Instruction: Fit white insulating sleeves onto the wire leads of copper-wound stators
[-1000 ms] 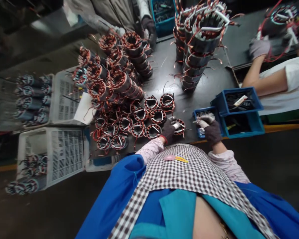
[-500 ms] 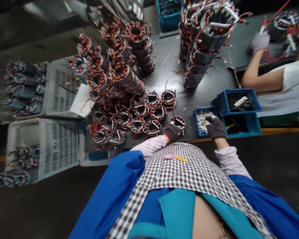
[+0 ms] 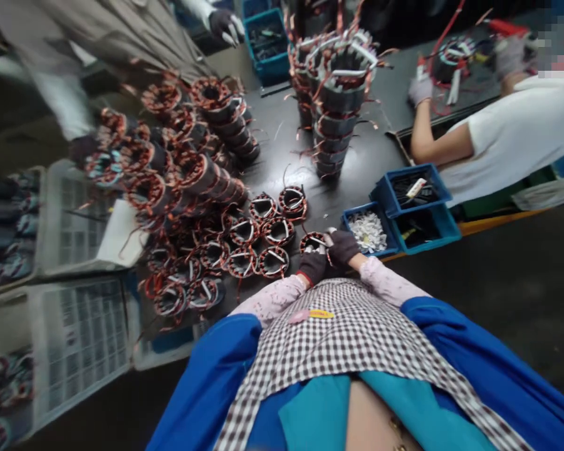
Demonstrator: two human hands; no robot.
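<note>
Both gloved hands meet near the middle of the frame over a wire-wound ring [image 3: 311, 237] that rests on the dark table [image 3: 279, 153], close to its near edge and just in front of the checked apron [image 3: 331, 351]. The left hand [image 3: 313, 267] lies at the ring's near side, fingers curled towards its rim, probably to keep it from sliding or turning. The right hand [image 3: 343, 247] comes in at the ring's right side with its fingertips drawn together; whether they pinch one of the white pieces, a lead or only the rim, I cannot tell, nor how firmly the left fingers close. Just right of the right hand sits the small blue tray [image 3: 391, 238] of white pieces [image 3: 367, 230], likely put there so that the reach stays short. Similar rings [image 3: 273, 262] crowd together left of the hands, several with a white strip across the opening; the gap between them and the ring at hand seems to leave the fingers working room. Taller stacks stand farther off, copper-topped ones [image 3: 211, 178] at upper left and a high column [image 3: 341, 119] at upper centre, perhaps piled upright to save table space. At upper right, a co-worker's gloved hand [image 3: 420, 91] is beside another wound piece [image 3: 451, 56].
</note>
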